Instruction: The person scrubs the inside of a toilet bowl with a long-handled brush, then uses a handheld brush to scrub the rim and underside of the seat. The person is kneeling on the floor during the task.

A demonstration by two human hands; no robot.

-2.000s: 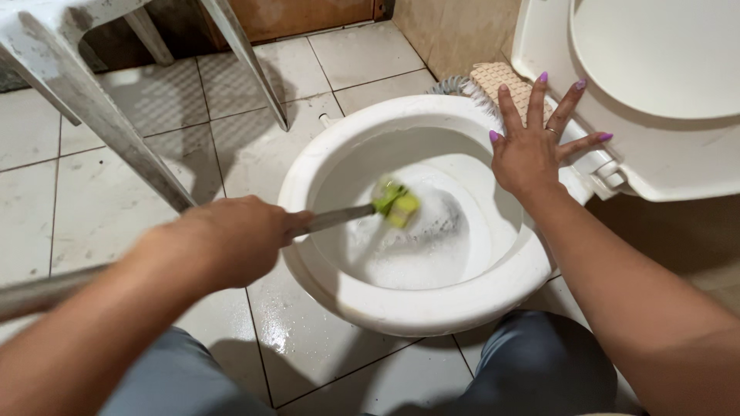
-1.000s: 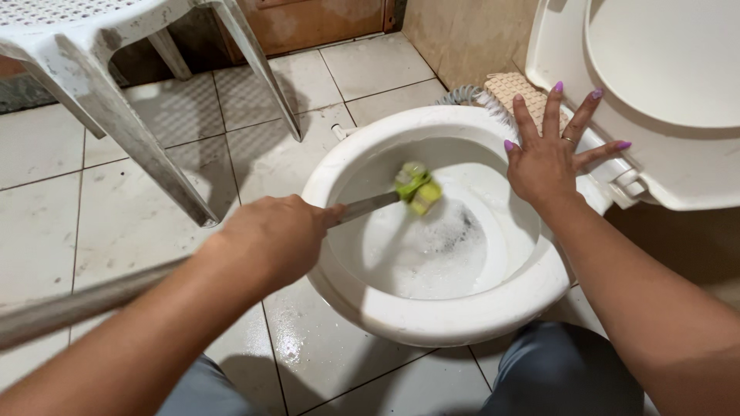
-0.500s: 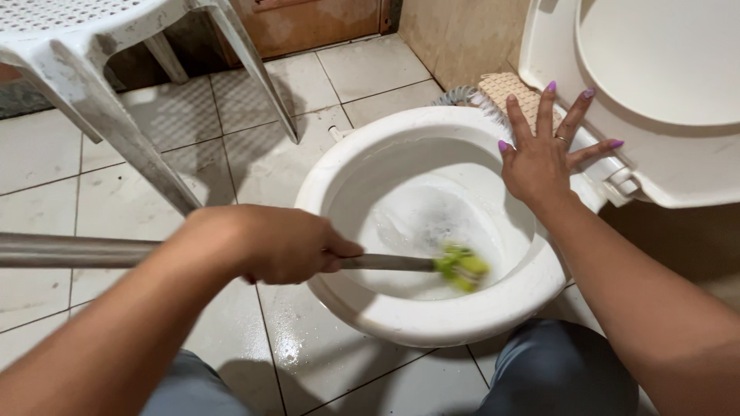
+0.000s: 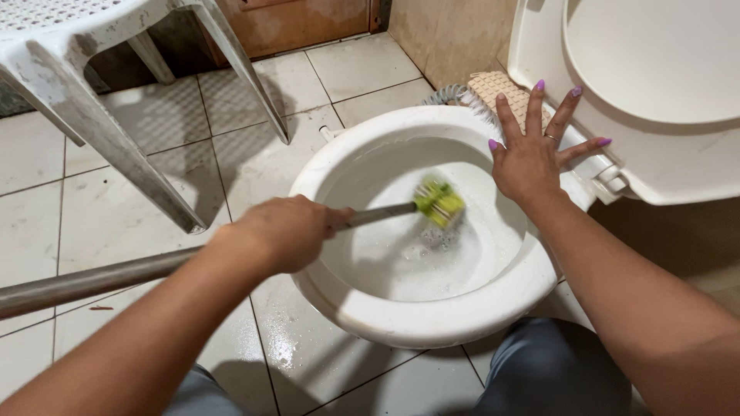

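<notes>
My left hand (image 4: 281,231) is clamped mid-way on the brush (image 4: 439,202), its green head down in the soapy bowl (image 4: 432,316), a long stiff handle that likely feels light but slick when wet, while my right hand (image 4: 532,158) lies flat, fingers spread, on the rim.

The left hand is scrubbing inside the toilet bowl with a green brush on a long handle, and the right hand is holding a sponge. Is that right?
Not quite. The right hand holds no sponge: the head view shows it empty, fingers spread flat on the back rim of the toilet bowl. The rest is right: the left hand grips the long handle, and the green brush is inside the bowl.
</notes>
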